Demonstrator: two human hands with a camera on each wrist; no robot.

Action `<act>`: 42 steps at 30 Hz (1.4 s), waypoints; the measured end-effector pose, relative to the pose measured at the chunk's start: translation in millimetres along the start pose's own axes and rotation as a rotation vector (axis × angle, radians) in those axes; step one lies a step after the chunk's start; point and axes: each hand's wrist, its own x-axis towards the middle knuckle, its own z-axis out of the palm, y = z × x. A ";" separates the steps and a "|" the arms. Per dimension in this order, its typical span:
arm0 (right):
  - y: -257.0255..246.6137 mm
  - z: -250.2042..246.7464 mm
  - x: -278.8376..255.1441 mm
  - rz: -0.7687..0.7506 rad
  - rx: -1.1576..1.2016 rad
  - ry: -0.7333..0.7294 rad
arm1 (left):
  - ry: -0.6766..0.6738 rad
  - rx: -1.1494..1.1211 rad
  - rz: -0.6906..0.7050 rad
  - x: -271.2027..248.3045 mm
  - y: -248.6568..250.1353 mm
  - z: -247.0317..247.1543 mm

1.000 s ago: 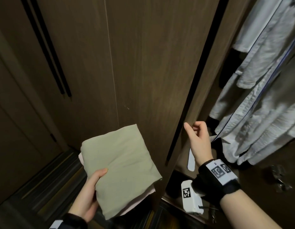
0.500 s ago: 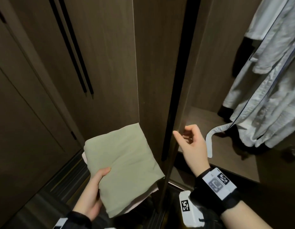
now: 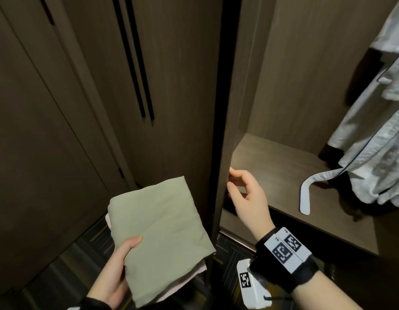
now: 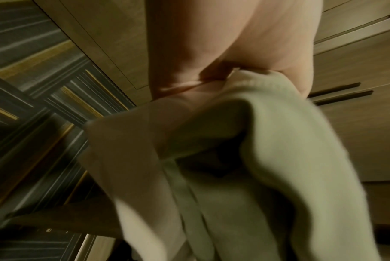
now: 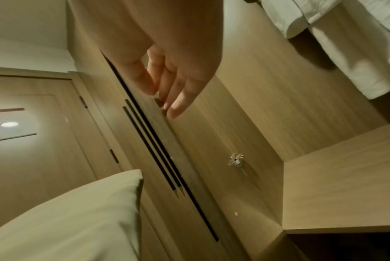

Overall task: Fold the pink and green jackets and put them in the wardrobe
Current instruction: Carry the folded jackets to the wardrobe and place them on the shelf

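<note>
The folded green jacket (image 3: 159,237) is stacked on the pink jacket (image 3: 195,277) and gripped by the left hand (image 3: 114,271), thumb on top, near the wardrobe door (image 3: 180,86). The door's edge is touched by the loosely curled fingers (image 3: 235,176) of the right hand (image 3: 250,198). A wardrobe shelf (image 3: 281,182) lies to the right, below hanging white robes (image 3: 377,153).

- From the head, we look down on both hands before the wardrobe door (image 3: 171,108).
- Our wrist views look up, close; all share that door.

wooden wardrobe shelf (image 3: 272,175), white belt end (image 3: 304,195) lying on it
</note>
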 end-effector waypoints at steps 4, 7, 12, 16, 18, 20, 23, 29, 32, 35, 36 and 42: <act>-2.9 17.2 -0.9 0.007 -0.032 -0.219 | 0.025 0.011 0.009 -4.9 3.6 -8.5; -4.0 39.2 2.6 0.025 -0.084 -0.396 | 0.052 -0.004 -0.009 -5.6 3.7 -15.0; -1.4 64.9 3.1 -0.004 -0.152 -0.452 | 0.109 -0.121 -0.096 -6.9 1.8 -29.5; 11.8 60.6 -4.1 0.137 -0.160 -0.503 | 0.207 -0.169 -0.035 -4.2 -0.3 -35.1; 17.4 58.3 -10.3 0.229 -0.130 -0.547 | 0.186 -0.128 -0.051 -4.1 -4.0 -39.1; 22.7 58.0 -16.7 0.311 -0.100 -0.603 | 0.137 -0.067 -0.074 -4.1 -7.3 -43.0; 27.8 56.1 -24.2 0.422 -0.020 -0.665 | 0.056 0.007 -0.087 -2.8 -9.2 -35.6; 43.2 20.0 -38.6 0.602 0.184 -0.594 | -0.089 0.113 -0.100 12.2 -21.2 3.2; 59.7 -15.5 -47.5 0.662 0.197 -0.525 | -0.168 0.141 -0.154 23.4 -36.5 31.8; 77.3 -51.2 -52.4 0.747 0.188 -0.449 | -0.241 0.163 -0.225 37.6 -51.9 64.8; 84.1 -63.0 -53.0 0.768 0.175 -0.418 | -0.263 0.173 -0.242 43.4 -55.5 78.2; 132.7 -130.4 -46.8 0.935 0.219 -0.318 | -0.413 0.263 -0.230 93.7 -73.1 167.6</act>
